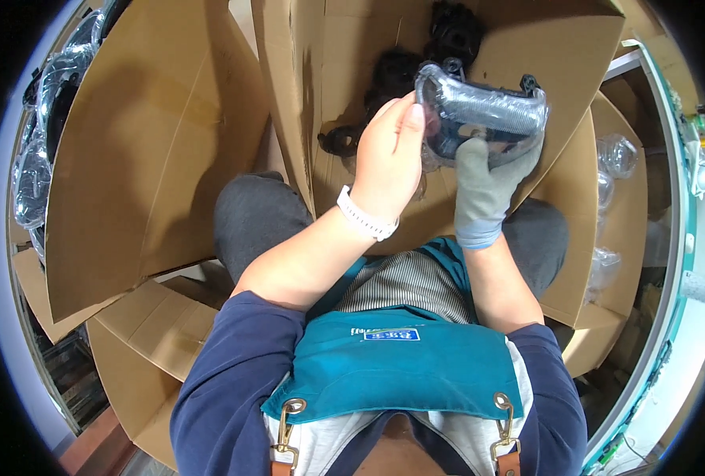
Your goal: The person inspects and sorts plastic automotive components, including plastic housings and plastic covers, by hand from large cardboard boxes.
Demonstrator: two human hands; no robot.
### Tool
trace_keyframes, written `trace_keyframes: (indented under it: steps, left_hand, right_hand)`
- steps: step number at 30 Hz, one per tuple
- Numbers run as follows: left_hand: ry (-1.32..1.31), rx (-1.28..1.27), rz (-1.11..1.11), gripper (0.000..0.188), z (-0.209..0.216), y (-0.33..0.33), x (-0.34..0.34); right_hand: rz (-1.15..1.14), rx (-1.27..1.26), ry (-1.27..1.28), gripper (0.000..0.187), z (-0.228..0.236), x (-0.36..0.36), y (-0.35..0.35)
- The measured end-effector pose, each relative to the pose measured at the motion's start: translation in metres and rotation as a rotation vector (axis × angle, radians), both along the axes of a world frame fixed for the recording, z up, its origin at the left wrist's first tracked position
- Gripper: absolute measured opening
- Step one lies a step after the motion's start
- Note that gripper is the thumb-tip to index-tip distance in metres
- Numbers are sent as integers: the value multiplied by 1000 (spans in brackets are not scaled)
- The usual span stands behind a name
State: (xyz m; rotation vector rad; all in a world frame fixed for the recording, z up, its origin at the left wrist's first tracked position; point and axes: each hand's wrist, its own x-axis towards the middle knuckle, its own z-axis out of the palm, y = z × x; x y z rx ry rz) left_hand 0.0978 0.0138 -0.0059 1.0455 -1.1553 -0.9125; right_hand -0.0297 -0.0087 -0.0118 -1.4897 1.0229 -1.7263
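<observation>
A vehicle lamp (491,107) with a clear ribbed lens and dark parts behind it is held between my two hands above a cardboard box. Bare, with a white band at its wrist, my left hand (389,155) grips the lamp's left end, fingers partly hidden behind it. My right hand (495,182), in a grey glove, holds the near right side with its thumb on the front. Beneath the lamp, inside the open cardboard box (559,47), lie several black plastic parts (392,71), partly covered by the lamp and my hands.
A large cardboard flap (154,159) rises at the left, with clear plastic-covered parts (39,151) beyond it. Another carton (574,262) stands at the right, beside clear lens-like pieces (616,156). A teal-edged white frame (670,198) runs along the far right. My knees flank the box.
</observation>
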Motion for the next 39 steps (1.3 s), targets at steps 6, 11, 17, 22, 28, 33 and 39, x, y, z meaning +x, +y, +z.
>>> trace_keyframes:
  steps: [6,11,17,22,28,33,39]
  left_hand:
    - [994,252,124,56,20,-7,7]
    - [1268,154,-335,47,15,-17,36]
    - [1328,221,-314,41,21,-17,27]
    - [1318,178,-145,45,8,-24,25]
    - [1289,72,-42,39,2,-24,35]
    - [1031,-47,40,38,1,-22,39]
    - [501,-120,134,46,13,-12,30]
  right_hand:
    - [86,-172,264,100,-2,27,28]
    - [183,-69,-32,41,3,26,32]
    - [251,-99,63,26,-25,15,30]
    - [297,-91,298,44,-24,0,32]
    - [349,66,160,35,-45,-12,24]
    - [578,183,-234,54,27,-8,25]
    - [605,238,-454,37,36,-3,36]
